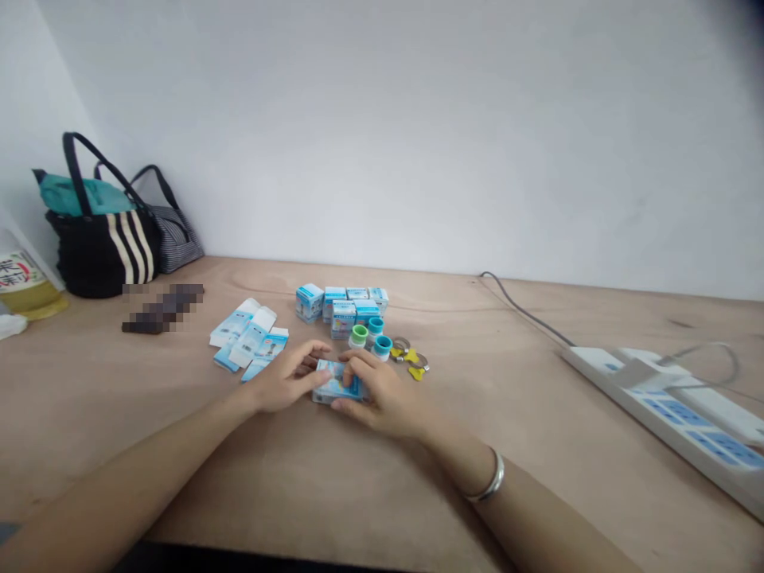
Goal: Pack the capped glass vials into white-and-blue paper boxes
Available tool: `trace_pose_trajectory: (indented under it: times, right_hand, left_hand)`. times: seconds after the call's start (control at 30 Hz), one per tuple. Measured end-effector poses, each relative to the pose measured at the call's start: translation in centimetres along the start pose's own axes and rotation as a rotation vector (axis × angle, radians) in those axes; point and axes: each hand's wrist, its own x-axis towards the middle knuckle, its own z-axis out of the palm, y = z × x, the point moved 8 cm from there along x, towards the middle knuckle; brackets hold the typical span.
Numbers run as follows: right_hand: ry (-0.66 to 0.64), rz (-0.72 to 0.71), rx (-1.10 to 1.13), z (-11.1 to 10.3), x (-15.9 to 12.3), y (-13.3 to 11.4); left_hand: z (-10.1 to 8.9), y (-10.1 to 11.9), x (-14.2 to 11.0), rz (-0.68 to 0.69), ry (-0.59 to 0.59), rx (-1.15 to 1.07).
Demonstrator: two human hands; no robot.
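Note:
A small blue-and-white carton (325, 390) lies on the table between my two hands. My left hand (290, 376) grips its left side, thumb over the near top edge and fingers curled behind. On the right, my right hand (382, 390) is closed around the other end, its index finger bent onto the top face. Just beyond stand small bottles with a green cap (358, 336) and blue caps (382, 345). Metal ring clamps with yellow tabs (416, 368) lie to their right. Several flattened cartons (254, 338) overlap left of my left hand.
Several standing cartons (309, 302) are grouped behind the bottles. A power strip (668, 414) with a cable runs along the right. At the far left are a black striped bag (99, 251), a grey striped bag (176, 239), a bottle of yellow liquid (27, 278) and a blurred dark object (164, 309).

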Motion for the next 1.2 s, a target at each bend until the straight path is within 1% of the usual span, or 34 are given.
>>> trace_pose_trajectory:
  times: [0.07, 0.17, 0.33, 0.4, 0.47, 0.57, 0.63, 0.8, 0.9, 1.0, 1.1, 1.13, 1.2]
  right_hand:
    - [-0.008, 0.021, -0.008, 0.2, -0.1, 0.3]
    - [-0.028, 0.043, -0.049, 0.5, -0.2, 0.4]
    - [-0.029, 0.026, -0.136, 0.7, -0.6, 0.1]
    - [-0.012, 0.025, -0.167, 0.6, -0.7, 0.1]
    - [0.006, 0.022, -0.188, 0.6, -0.8, 0.1]
    - [0.015, -0.012, -0.221, 0.6, -0.7, -0.3]
    - [-0.004, -0.042, -0.254, 0.7, -0.8, -0.7]
    - [-0.149, -0.118, -0.318, 1.5, -1.0, -1.5]
    - [-0.236, -0.146, -0.351, 2.3, -1.2, -1.6]
    - [-0.278, -0.152, -0.368, 2.9, -1.3, -1.5]
    - [-0.234, -0.122, -0.368, 2.3, -1.2, -1.3]
    - [-0.195, -0.101, -0.356, 1.7, -1.1, -1.3]
    - [-0.075, -0.055, -0.293, -0.1, -0.8, -1.1]
  left_hand:
    - [-0.2, -0.2, 0.2, -0.012, 0.012, -0.014]
    - [-0.2, -0.3, 0.3, 0.008, 0.019, 0.048]
    - [-1.0, 0.0, 0.0, 0.067, 0.059, 0.252]
    - [-1.6, 0.5, -0.1, 0.094, 0.08, 0.348]
    - [-1.7, 1.2, -0.2, 0.136, 0.065, 0.421]
    - [-1.1, 2.2, -0.6, 0.243, -0.034, 0.477]
    - [-0.5, 2.7, -1.0, 0.325, -0.094, 0.52]
    - [0.8, 2.8, -1.5, 0.476, -0.191, 0.653]
    - [1.6, 2.7, -1.7, 0.543, -0.213, 0.687]
    - [2.3, 2.4, -2.0, 0.561, -0.204, 0.718]
    - [2.3, 2.4, -2.0, 0.53, -0.178, 0.71]
    - [2.0, 2.5, -1.8, 0.507, -0.156, 0.689]
    - [1.0, 3.0, -1.5, 0.455, -0.081, 0.61]
